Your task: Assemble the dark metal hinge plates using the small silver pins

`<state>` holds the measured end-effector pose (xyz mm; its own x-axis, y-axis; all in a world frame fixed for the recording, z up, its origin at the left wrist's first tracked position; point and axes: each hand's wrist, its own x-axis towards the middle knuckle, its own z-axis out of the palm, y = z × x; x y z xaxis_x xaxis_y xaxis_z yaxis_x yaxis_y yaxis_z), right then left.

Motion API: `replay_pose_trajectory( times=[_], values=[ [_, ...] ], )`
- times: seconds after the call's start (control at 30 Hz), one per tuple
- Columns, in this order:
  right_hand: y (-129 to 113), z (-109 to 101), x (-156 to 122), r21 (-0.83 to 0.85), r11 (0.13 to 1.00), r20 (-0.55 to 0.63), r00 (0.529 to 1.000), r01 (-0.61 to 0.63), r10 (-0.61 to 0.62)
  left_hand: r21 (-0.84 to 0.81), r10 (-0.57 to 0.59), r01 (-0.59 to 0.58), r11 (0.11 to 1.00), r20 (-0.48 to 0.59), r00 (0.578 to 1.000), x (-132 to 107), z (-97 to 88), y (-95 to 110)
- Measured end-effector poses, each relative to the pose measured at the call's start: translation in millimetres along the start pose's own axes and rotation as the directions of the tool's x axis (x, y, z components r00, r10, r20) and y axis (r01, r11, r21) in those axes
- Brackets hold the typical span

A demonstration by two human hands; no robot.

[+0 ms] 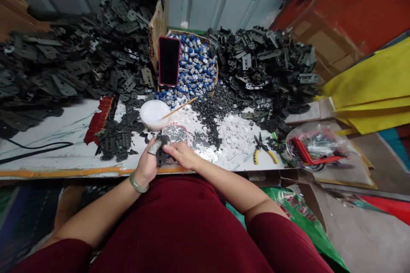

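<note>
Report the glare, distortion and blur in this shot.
Head view: wide-angle distortion bends the corrugated wall and the table edge; glare whitens the white bowl and foil-lined tray; the left hand, right hand and black plastic part between them show no heavy blur.

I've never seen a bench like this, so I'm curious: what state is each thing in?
Left hand: gripping a dark bracket.
Right hand: fingers on the dark bracket.
Phone: propped upright, screen dark.
White bowl: wooden stick leaning in it.
Yellow-handled pliers: lying flat.
</note>
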<state>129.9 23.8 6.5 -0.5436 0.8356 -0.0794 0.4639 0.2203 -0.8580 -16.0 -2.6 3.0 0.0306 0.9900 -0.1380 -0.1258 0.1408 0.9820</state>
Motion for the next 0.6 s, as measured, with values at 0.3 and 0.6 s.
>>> replay_pose_trajectory(
  times=[0.3,0.6],
  values=[
    [-6,-3,-1,-0.476,0.702,0.074,0.82,0.53,-0.568,-0.331,-0.391,0.434,0.838,0.192,0.9,12,-7.8,-22],
    [18,15,6,-0.567,0.649,-0.035,0.772,0.508,-0.635,-0.621,-0.533,0.469,0.628,0.096,0.841,12,4.8,-15]
  ],
)
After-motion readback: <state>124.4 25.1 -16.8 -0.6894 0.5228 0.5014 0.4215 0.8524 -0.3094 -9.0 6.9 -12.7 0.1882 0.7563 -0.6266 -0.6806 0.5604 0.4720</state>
